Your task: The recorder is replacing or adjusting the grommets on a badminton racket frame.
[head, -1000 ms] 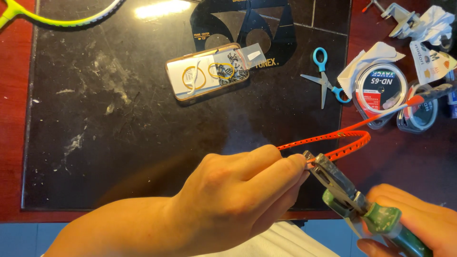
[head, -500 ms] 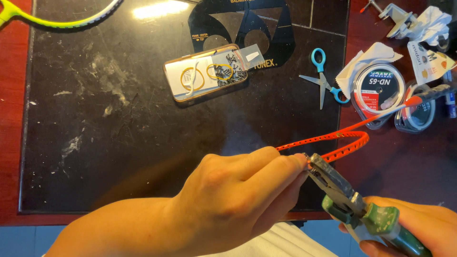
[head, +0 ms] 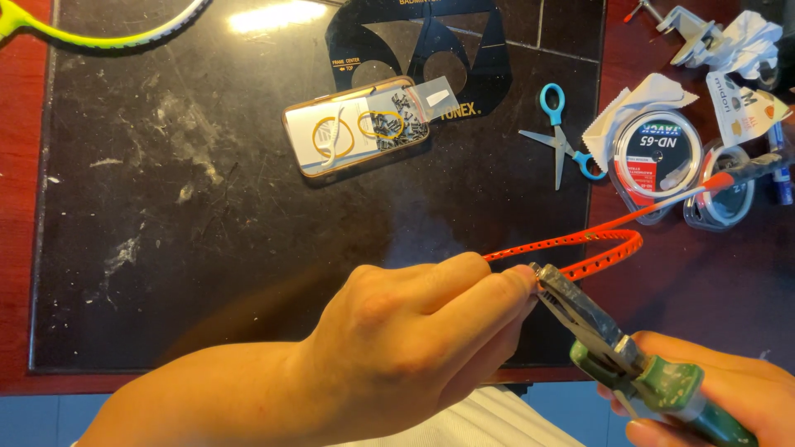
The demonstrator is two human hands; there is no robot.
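Under your hands the black mat [head: 207,248] on the red table [head: 704,273] has free room toward its left edge, while your left hand [head: 406,348] pinches the orange perforated strip [head: 580,244] near the mat's right edge and your right hand [head: 712,397] grips green-handled pliers [head: 613,339].

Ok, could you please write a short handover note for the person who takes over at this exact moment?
Left hand: pinches one end of the orange perforated strip, which loops back toward it.
Right hand: grips the green-handled pliers; their tip meets the strip at the left fingertips.
On the black mat: open tin with small parts. Blue-handled scissors lie beyond.
Done: strip held, pliers placed.
Left: whether the pliers have closed on the strip cannot be told.
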